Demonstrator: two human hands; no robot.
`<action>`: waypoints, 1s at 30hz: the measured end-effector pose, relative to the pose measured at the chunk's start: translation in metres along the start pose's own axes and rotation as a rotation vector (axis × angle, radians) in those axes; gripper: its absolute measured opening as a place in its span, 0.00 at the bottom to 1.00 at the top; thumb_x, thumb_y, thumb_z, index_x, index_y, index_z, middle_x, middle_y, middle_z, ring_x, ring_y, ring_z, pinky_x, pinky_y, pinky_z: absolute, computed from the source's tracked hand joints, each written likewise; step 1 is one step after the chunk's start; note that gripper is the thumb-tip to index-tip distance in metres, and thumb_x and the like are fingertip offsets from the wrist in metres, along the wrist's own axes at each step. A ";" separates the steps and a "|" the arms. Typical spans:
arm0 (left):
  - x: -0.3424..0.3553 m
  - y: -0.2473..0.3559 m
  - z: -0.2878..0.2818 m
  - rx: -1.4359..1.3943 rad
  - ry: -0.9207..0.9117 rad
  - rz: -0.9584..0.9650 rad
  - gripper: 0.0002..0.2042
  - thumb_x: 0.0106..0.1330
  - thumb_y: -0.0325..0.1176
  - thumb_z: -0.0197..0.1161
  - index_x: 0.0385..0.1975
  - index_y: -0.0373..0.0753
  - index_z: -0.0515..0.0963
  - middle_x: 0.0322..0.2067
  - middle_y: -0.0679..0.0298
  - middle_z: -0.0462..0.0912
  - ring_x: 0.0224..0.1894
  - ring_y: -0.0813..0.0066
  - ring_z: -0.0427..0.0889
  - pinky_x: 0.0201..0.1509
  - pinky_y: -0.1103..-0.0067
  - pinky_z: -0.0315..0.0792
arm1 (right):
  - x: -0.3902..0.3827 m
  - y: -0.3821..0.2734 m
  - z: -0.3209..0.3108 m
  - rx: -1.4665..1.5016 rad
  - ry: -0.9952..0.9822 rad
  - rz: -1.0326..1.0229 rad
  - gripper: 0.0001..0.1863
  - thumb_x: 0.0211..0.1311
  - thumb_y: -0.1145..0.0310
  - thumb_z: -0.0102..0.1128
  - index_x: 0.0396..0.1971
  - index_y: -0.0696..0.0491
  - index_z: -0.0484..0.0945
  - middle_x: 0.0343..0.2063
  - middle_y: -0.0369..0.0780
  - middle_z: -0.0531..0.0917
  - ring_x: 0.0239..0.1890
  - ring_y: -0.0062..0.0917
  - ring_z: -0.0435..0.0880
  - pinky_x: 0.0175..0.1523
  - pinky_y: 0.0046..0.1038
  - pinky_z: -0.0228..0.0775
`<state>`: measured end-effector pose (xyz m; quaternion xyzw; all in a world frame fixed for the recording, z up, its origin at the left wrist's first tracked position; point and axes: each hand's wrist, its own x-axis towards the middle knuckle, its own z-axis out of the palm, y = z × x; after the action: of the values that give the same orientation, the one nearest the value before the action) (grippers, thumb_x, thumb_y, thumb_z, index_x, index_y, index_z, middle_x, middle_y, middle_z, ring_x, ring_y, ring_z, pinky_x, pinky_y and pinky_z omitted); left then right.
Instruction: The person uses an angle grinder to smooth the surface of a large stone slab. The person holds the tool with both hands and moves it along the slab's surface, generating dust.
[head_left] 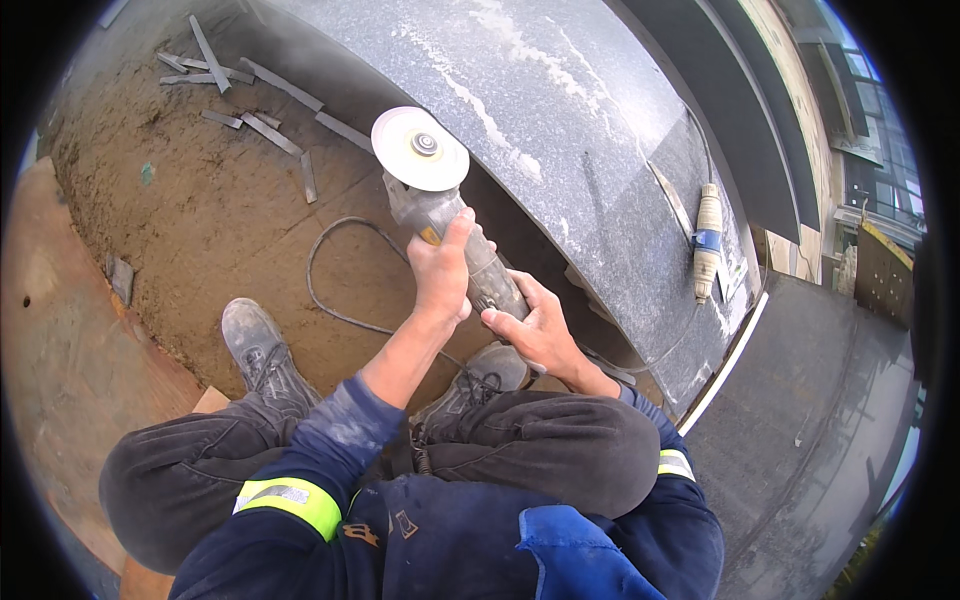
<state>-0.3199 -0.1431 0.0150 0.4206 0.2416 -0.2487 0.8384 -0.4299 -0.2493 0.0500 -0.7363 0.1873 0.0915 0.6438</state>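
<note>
An angle grinder [480, 270] with a white disc [420, 150] is held in both hands beside the near edge of a speckled grey stone slab [580, 130]. My left hand [440, 270] is closed round the dusty body just below the head, thumb pointing up. My right hand [530, 325] grips the lower end of the tool. A grey cord [313, 260] loops on the brown sandy ground [170, 240] left of the grinder. Pale dust hangs along the slab's edge above the disc.
Grey offcut strips [210, 55] lie scattered on the sand. A plug connector [708, 260] rests on the slab. A dark panel [800, 400] is at right, a board [70, 330] at left. My shoes [255, 345] stand on the sand.
</note>
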 end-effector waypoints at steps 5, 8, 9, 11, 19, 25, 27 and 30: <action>0.005 0.005 0.000 0.004 -0.007 -0.003 0.10 0.66 0.34 0.67 0.40 0.36 0.76 0.30 0.63 0.80 0.25 0.72 0.82 0.30 0.73 0.80 | 0.006 0.001 0.003 0.007 0.005 -0.009 0.28 0.62 0.66 0.70 0.59 0.62 0.73 0.39 0.36 0.82 0.37 0.15 0.80 0.42 0.21 0.73; 0.010 0.008 -0.001 0.005 -0.010 0.001 0.10 0.66 0.34 0.68 0.40 0.36 0.76 0.29 0.64 0.80 0.25 0.72 0.82 0.30 0.73 0.79 | 0.010 -0.002 0.005 0.045 0.007 0.037 0.29 0.60 0.64 0.71 0.58 0.63 0.74 0.42 0.40 0.82 0.44 0.20 0.79 0.51 0.27 0.71; 0.011 0.008 -0.001 0.004 -0.010 0.003 0.10 0.66 0.34 0.68 0.39 0.36 0.76 0.29 0.64 0.80 0.25 0.72 0.82 0.30 0.73 0.79 | 0.011 -0.004 0.006 0.061 0.008 0.060 0.30 0.59 0.63 0.72 0.57 0.63 0.74 0.44 0.41 0.82 0.48 0.23 0.78 0.55 0.29 0.70; 0.013 0.011 -0.001 0.005 -0.013 0.010 0.10 0.66 0.34 0.68 0.39 0.36 0.76 0.29 0.64 0.80 0.25 0.73 0.82 0.30 0.73 0.79 | 0.013 -0.006 0.007 0.057 0.004 0.064 0.30 0.59 0.63 0.71 0.57 0.63 0.74 0.43 0.41 0.81 0.47 0.22 0.78 0.54 0.29 0.70; 0.020 0.021 -0.002 0.013 -0.025 0.003 0.09 0.66 0.34 0.68 0.36 0.36 0.77 0.27 0.65 0.80 0.24 0.73 0.81 0.30 0.74 0.79 | 0.022 -0.010 0.013 0.065 0.006 0.058 0.29 0.59 0.63 0.70 0.56 0.64 0.74 0.42 0.41 0.81 0.44 0.21 0.78 0.51 0.28 0.71; 0.027 0.028 -0.003 0.015 -0.034 0.001 0.09 0.66 0.35 0.68 0.36 0.36 0.78 0.27 0.64 0.80 0.24 0.73 0.81 0.30 0.73 0.80 | 0.030 -0.007 0.017 -0.016 0.020 -0.019 0.27 0.61 0.65 0.70 0.55 0.64 0.74 0.34 0.38 0.83 0.33 0.16 0.80 0.38 0.22 0.73; 0.030 0.031 -0.003 0.023 -0.039 -0.009 0.09 0.66 0.35 0.68 0.36 0.36 0.78 0.27 0.64 0.80 0.24 0.73 0.81 0.30 0.73 0.80 | 0.032 -0.009 0.018 -0.034 0.029 -0.011 0.27 0.61 0.64 0.70 0.55 0.64 0.75 0.34 0.38 0.84 0.33 0.16 0.80 0.38 0.22 0.73; 0.034 0.036 -0.003 0.043 -0.041 -0.013 0.10 0.66 0.35 0.68 0.36 0.35 0.78 0.27 0.63 0.80 0.24 0.73 0.82 0.31 0.72 0.82 | 0.037 -0.012 0.022 -0.015 0.039 0.017 0.27 0.61 0.63 0.69 0.54 0.64 0.75 0.34 0.39 0.84 0.34 0.17 0.81 0.40 0.23 0.73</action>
<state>-0.2722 -0.1293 0.0132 0.4316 0.2216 -0.2681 0.8323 -0.3893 -0.2325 0.0437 -0.7412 0.2052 0.0840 0.6336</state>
